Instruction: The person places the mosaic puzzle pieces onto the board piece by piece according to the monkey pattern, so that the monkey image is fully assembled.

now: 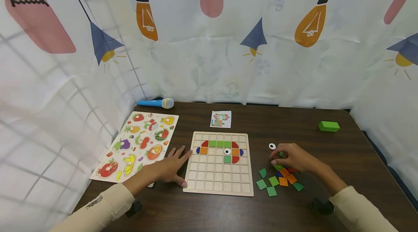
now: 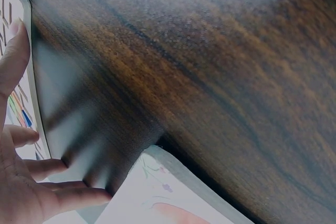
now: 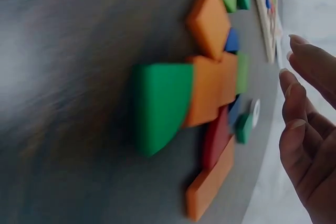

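A wooden grid board [image 1: 209,177] lies on the table, with red, green, orange and blue pieces in its upper cells and a round eye piece [image 1: 227,151] among them. My left hand [image 1: 169,166] rests with spread fingers at the board's left edge, its thumb on the lower left corner. Over a loose heap of coloured pieces [image 1: 283,181] hovers my right hand [image 1: 292,156], fingers loosely bent. No piece shows between those fingers in the right wrist view, where a green quarter-round piece [image 3: 163,106] lies nearest. Beside the right fingertips is another round eye piece [image 1: 272,146].
A small pattern card [image 1: 220,124] lies behind the grid board. To the left is a fruit-picture board [image 1: 148,156], close to the left hand. A toy microphone [image 1: 150,103] lies at the back left, a green block [image 1: 329,126] at the back right. Printed curtains surround the table.
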The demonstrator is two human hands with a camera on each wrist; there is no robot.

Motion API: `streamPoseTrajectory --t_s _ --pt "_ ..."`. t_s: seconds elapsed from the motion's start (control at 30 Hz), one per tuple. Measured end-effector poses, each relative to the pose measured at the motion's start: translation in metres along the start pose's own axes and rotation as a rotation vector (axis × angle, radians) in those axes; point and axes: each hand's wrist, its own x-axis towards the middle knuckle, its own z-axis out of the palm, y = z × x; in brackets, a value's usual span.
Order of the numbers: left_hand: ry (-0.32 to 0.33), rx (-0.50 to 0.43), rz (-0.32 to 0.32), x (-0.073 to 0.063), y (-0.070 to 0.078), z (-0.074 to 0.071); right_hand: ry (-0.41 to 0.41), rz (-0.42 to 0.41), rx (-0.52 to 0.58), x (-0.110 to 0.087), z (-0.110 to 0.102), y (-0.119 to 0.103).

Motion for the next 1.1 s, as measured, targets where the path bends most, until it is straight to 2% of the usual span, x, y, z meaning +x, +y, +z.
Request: streamPoseTrajectory --t_s 0.3,0.53,0.7,0.83,1.1 --pt "0.000 -0.006 -0.001 -0.002 0.000 -0.001 0.017 0.035 0.034 -0.026 0.006 0.009" --pt "0.002 -0.006 -0.002 -0.004 0.000 -0.001 0.040 0.003 0.048 -0.034 0.015 0.007" --pt "0.002 -0.007 0.000 -0.004 0.000 -0.001 0.079 0.009 0.036 -0.035 0.020 0.006" --pt "0.001 -0.004 -0.001 -0.004 0.000 -0.002 0.111 0.031 0.018 -0.036 0.018 0.010" --pt "0.000 -0.002 0.006 -0.003 0.001 -0.001 0.088 0.033 -0.002 -0.045 0.005 0.027"
